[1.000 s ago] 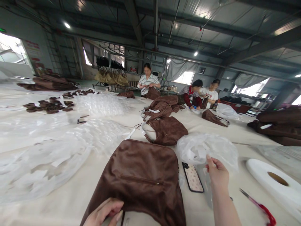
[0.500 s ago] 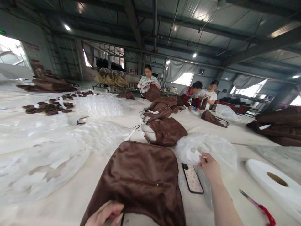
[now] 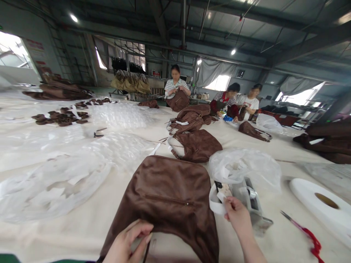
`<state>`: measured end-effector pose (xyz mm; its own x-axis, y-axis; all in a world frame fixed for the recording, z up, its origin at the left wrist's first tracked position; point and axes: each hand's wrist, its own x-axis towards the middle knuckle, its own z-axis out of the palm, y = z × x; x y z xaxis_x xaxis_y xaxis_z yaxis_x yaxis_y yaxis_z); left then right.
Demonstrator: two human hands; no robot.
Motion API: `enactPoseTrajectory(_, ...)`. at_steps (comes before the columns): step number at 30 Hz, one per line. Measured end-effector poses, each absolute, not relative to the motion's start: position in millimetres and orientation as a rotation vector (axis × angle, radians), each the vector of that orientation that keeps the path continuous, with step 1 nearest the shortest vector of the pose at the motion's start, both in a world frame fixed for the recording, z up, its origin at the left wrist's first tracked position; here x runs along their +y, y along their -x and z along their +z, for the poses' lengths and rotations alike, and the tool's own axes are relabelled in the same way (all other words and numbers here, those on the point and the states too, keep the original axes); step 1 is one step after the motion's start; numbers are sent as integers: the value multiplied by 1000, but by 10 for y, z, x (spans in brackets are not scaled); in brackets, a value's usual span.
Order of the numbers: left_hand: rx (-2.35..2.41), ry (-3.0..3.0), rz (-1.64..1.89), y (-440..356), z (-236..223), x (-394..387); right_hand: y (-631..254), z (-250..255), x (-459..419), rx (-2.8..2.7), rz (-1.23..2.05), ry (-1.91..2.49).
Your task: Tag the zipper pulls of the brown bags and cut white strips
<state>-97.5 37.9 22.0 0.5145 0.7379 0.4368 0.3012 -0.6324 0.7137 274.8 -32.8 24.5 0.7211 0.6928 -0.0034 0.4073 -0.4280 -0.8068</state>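
We look through 1 camera, worn on the person's head and facing forward and down across the cream-topped worktable [image 3: 82, 233]. It sits above the table's near side, so the left hand [image 3: 128, 239] and right hand [image 3: 237, 212] enter from the bottom, seen from behind and close up. The brown handbag [image 3: 170, 186] lies near us, below centre. A co-worker in a striped shirt [image 3: 177, 87] appears small across the table, and our wide view reaches up to the metal roof [image 3: 274, 18].
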Motion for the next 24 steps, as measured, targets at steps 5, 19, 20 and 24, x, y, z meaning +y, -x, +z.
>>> enactPoseTrajectory(5,907,-2143,900,978,345,332,-2894,285,-369,-799,404,2201)
enactPoseTrajectory(19,834,-1191,508,864,312,89,-825,346,-637,-2240,677,1299)
enactPoseTrajectory(20,880,-1258,548,887,288,89,-709,289,-639,-2290,729,1271)
enactPoseTrajectory(24,1094,-1293,689,1087,187,68,-380,200,-646,-2339,1027,1110)
